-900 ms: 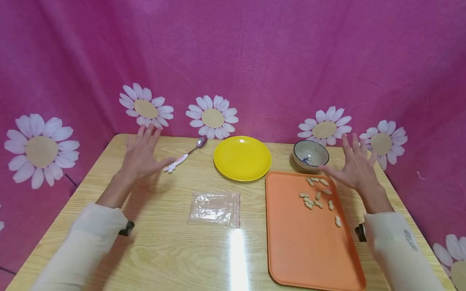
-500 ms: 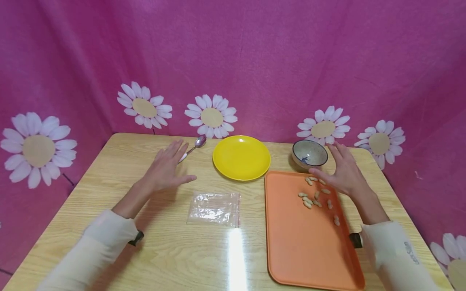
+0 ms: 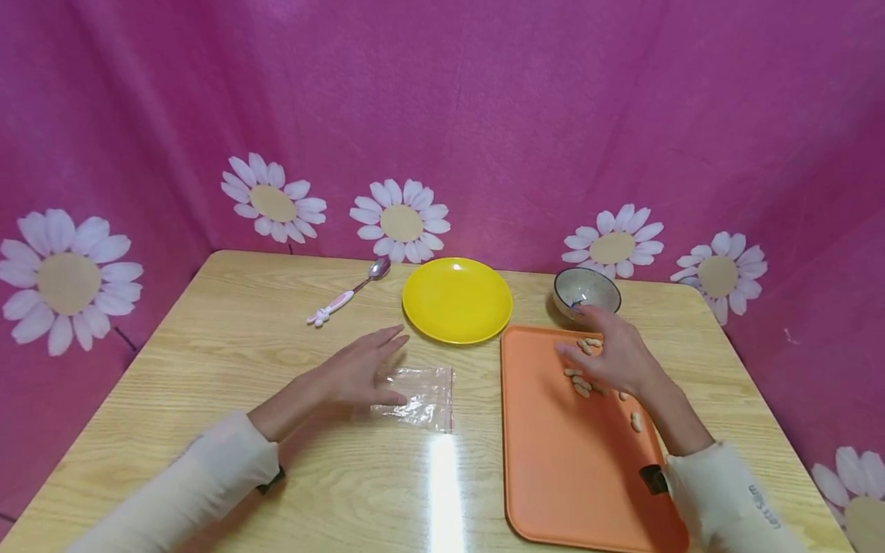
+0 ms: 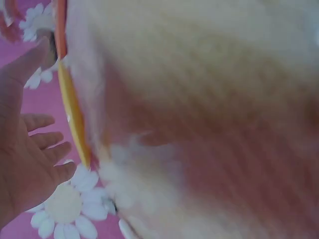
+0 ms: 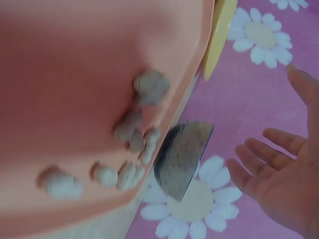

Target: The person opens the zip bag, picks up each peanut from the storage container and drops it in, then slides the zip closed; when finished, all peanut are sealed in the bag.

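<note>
The left hand point(image 3: 359, 372) is held wide, thumb parted from fingers, over the left side of the clear plastic bag point(image 3: 427, 399). The right hand point(image 3: 615, 353) is likewise held wide above peanuts point(image 3: 581, 385) scattered across the orange tray's point(image 3: 567, 476) far right.

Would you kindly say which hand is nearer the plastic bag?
Left: the left hand hovers at the left end of the plastic bag; the right hand is right of it, over the orange tray.
</note>
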`<state>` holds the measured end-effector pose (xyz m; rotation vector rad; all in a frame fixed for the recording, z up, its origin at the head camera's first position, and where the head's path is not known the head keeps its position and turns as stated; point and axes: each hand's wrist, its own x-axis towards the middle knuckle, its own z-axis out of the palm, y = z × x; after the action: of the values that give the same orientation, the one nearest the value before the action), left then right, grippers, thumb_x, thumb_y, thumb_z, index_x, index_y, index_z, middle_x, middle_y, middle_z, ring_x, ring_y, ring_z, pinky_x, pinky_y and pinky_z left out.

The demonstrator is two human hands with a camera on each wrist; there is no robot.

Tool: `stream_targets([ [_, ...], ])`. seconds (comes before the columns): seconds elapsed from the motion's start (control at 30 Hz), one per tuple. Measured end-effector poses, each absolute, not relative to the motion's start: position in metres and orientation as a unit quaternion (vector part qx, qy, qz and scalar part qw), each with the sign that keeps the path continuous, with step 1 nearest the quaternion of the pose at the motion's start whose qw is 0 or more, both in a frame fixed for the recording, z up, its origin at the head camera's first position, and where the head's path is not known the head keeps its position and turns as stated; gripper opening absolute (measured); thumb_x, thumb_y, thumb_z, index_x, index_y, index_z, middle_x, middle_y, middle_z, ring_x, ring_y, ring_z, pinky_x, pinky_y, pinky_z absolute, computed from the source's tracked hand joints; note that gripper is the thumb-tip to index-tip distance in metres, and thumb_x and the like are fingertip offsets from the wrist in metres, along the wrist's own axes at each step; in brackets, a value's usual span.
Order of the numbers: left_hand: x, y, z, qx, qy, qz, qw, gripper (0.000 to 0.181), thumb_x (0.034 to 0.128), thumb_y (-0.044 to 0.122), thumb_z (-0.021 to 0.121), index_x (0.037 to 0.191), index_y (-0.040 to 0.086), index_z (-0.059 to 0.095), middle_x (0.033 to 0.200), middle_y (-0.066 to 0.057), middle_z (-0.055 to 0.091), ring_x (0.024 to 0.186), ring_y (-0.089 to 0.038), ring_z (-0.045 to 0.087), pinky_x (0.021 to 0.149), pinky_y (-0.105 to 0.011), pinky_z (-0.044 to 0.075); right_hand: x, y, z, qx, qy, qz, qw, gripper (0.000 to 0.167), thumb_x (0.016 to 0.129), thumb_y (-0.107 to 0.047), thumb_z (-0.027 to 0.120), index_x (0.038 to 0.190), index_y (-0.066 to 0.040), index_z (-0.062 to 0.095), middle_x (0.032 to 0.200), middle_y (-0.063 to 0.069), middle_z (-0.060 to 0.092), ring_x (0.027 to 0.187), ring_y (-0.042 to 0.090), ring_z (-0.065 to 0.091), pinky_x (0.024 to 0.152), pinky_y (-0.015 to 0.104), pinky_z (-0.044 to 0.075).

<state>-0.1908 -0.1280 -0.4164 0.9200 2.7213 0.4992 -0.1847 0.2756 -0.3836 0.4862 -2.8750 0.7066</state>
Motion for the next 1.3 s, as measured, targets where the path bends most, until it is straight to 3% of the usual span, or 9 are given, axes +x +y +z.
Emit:
stream_targets([
  [0.27, -0.181, -0.119, -0.426, 0.346, 0.911, 0.152, 0.167, 0.102, 0.0713, 0.058, 0.073, 0.149, 0.009, 0.029, 0.156, -0.012, 0.025, 0.144, -0.03, 0.023, 0.118, -0.046, 0.017, -0.174, 0.246, -0.388, 0.156, -0.947, 0.28, -0.013, 0.073, 0.083, -0.043, 0.069, 0.139, -0.003, 0.043, 0.134, 0.018, 0.054, 0.118, 0.036, 0.054, 0.093, 0.052, 0.048],
  [0.6, -0.176, -0.115, -0.431, 0.371, 0.91, 0.139, 0.123, 0.084, 0.0757, 0.049, 0.074, 0.143, 0.01, 0.041, 0.147, -0.012, 0.041, 0.138, -0.028, 0.034, 0.113, -0.046, 0.027, -0.168, 0.22, -0.399, 0.172, -0.937, 0.297, -0.062, 0.069, 0.084, -0.048, 0.066, 0.137, -0.006, 0.048, 0.133, 0.014, 0.056, 0.118, 0.034, 0.055, 0.094, 0.053, 0.046],
  [0.8, -0.174, -0.114, -0.432, 0.37, 0.91, 0.155, 0.104, 0.077, 0.0786, 0.049, 0.071, 0.141, 0.012, 0.044, 0.143, -0.01, 0.045, 0.133, -0.025, 0.039, 0.111, -0.046, 0.031, -0.168, 0.206, -0.405, 0.191, -0.925, 0.326, -0.046, 0.059, 0.085, -0.039, 0.068, 0.13, -0.004, 0.054, 0.127, 0.013, 0.061, 0.114, 0.032, 0.058, 0.093, 0.051, 0.047],
  [0.97, -0.172, -0.112, -0.431, 0.346, 0.913, 0.189, 0.101, 0.078, 0.079, 0.049, 0.071, 0.143, 0.014, 0.042, 0.145, -0.01, 0.043, 0.134, -0.026, 0.039, 0.111, -0.046, 0.031, -0.168, 0.194, -0.41, 0.189, -0.898, 0.394, -0.054, 0.044, 0.088, -0.027, 0.067, 0.121, 0.001, 0.06, 0.115, 0.014, 0.066, 0.103, 0.028, 0.063, 0.088, 0.042, 0.052],
  [1.1, -0.169, -0.11, -0.432, 0.326, 0.912, 0.226, 0.104, 0.079, 0.0784, 0.049, 0.072, 0.143, 0.016, 0.041, 0.146, -0.008, 0.041, 0.135, -0.025, 0.038, 0.112, -0.047, 0.031, -0.17, 0.186, -0.412, 0.164, -0.892, 0.416, -0.067, 0.038, 0.089, -0.027, 0.066, 0.116, 0.0, 0.065, 0.107, 0.01, 0.069, 0.095, 0.022, 0.065, 0.081, 0.033, 0.054],
  [1.3, -0.166, -0.107, -0.433, 0.309, 0.91, 0.254, 0.11, 0.078, 0.0783, 0.05, 0.072, 0.143, 0.018, 0.042, 0.146, -0.007, 0.041, 0.135, -0.025, 0.038, 0.112, -0.047, 0.032, -0.171, 0.174, -0.41, 0.116, -0.846, 0.5, -0.144, 0.036, 0.091, -0.026, 0.064, 0.112, 0.004, 0.066, 0.1, 0.017, 0.071, 0.09, 0.027, 0.067, 0.08, 0.036, 0.055],
])
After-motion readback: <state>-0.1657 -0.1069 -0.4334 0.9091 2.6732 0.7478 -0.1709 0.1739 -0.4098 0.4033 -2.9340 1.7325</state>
